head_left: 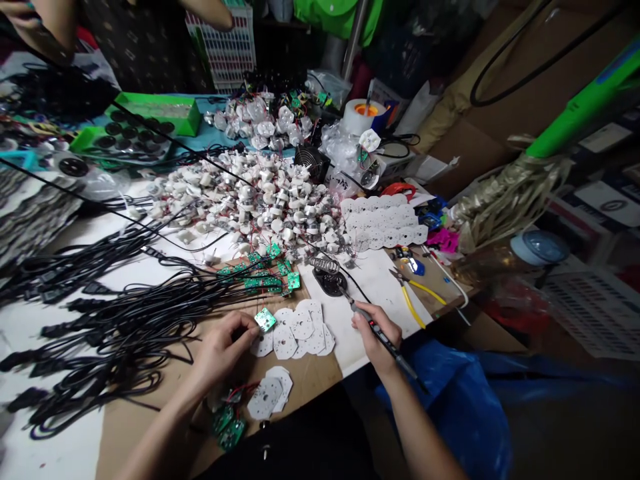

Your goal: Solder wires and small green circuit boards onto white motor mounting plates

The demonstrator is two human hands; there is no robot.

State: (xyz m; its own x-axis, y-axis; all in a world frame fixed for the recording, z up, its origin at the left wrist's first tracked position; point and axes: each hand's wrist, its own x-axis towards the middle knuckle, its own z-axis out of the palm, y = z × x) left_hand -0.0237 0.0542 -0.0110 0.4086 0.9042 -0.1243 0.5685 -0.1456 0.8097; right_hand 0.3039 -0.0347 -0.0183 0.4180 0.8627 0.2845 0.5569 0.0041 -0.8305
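My right hand [376,333] grips a soldering iron [383,339] like a pen, its tip pointing at the black soldering iron stand [330,280] with a coiled spring holder. My left hand [233,340] is closed in a pinch at the edge of a small green circuit board [265,320]. That board is held over a row of white scalloped boards [300,327] dotted with holes. Closer to my body lie two loose white boards [267,398] and green boards with red wires [230,430]. More green circuit boards [270,283] on black cables lie beyond my left hand.
Black power cords [110,313] cover the left side. A heap of small white parts [255,200] fills the middle. Yellow-handled pliers [413,293] and a lidded bottle [530,257] are on the right. Across the table stands another person [145,47] near green trays [165,110].
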